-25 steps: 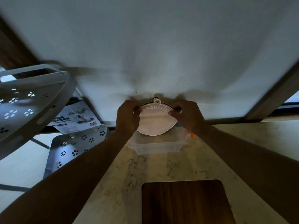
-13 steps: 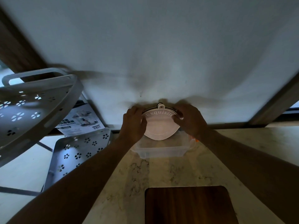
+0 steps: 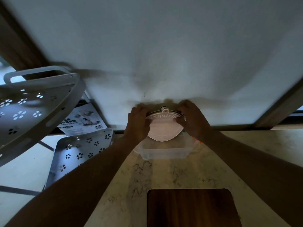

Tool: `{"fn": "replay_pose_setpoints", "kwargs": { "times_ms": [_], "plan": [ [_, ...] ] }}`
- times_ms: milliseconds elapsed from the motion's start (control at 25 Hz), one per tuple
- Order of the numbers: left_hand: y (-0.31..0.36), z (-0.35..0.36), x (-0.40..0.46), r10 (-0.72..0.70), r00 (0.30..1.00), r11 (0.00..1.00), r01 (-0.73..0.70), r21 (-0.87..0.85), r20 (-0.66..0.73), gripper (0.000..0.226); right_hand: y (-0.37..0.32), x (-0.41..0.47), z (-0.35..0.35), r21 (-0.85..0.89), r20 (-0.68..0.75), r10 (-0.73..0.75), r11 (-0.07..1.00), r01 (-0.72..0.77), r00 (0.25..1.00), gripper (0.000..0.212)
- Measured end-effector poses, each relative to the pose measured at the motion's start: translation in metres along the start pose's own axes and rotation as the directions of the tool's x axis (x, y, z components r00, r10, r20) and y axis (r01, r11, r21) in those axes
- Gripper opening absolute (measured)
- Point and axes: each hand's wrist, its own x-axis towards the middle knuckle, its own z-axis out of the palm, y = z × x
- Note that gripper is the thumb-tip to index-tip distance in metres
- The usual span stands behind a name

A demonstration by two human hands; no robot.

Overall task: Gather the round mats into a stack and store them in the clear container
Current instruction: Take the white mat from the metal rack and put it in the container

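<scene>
A stack of round pale pink mats [image 3: 164, 129], with the word "Exquisite" along the top one's rim and a small hanging loop at the far edge, is held tilted above the clear container [image 3: 164, 154]. My left hand [image 3: 138, 124] grips the stack's left edge and my right hand [image 3: 191, 119] grips its right edge. The near rim of the stack dips into the container's far side. The clear rectangular container stands on the marble counter by the wall. Its inside is partly hidden by the mats.
A dark wooden cutting board [image 3: 191, 208] lies on the counter [image 3: 164, 174] near me. A white perforated rack [image 3: 32, 102] and a perforated panel [image 3: 77, 153] stand off the counter's left edge, with a printed leaflet [image 3: 82, 119] behind. The white wall [image 3: 155, 54] rises right behind the container.
Both hands have carried the mat stack a little farther toward the wall and tipped it flatter over the container. The camera view has shifted slightly.
</scene>
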Motion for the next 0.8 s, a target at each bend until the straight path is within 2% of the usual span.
{"fn": "replay_pose_setpoints", "kwargs": {
  "times_ms": [200, 320, 480, 640, 800],
  "plan": [
    [0.005, -0.023, 0.001, 0.121, 0.992, 0.99, -0.122, -0.067, -0.015, 0.019, -0.005, -0.012, -0.008, -0.006, -0.053, -0.013, 1.0, 0.013, 0.999, 0.029],
    [0.0, -0.025, -0.002, 0.118, 0.992, 0.991, -0.12, -0.059, -0.045, 0.018, -0.004, -0.018, -0.006, 0.01, -0.064, -0.014, 1.0, 0.015, 0.998, 0.031],
    [-0.001, -0.013, -0.01, 0.063, 0.998, 0.998, -0.063, -0.014, -0.012, 0.018, -0.004, -0.019, 0.0, -0.045, 0.016, -0.031, 0.998, 0.032, 0.999, 0.028],
    [0.001, -0.019, -0.005, -0.008, 0.998, 0.996, 0.003, -0.085, -0.057, 0.017, -0.002, -0.013, -0.005, -0.005, -0.039, -0.017, 1.0, 0.017, 0.999, 0.028],
    [0.004, -0.013, -0.008, 0.018, 0.999, 0.999, -0.016, -0.04, 0.052, 0.018, -0.006, -0.018, 0.002, 0.016, 0.015, 0.031, 0.999, -0.031, 0.999, 0.03]
  ]
}}
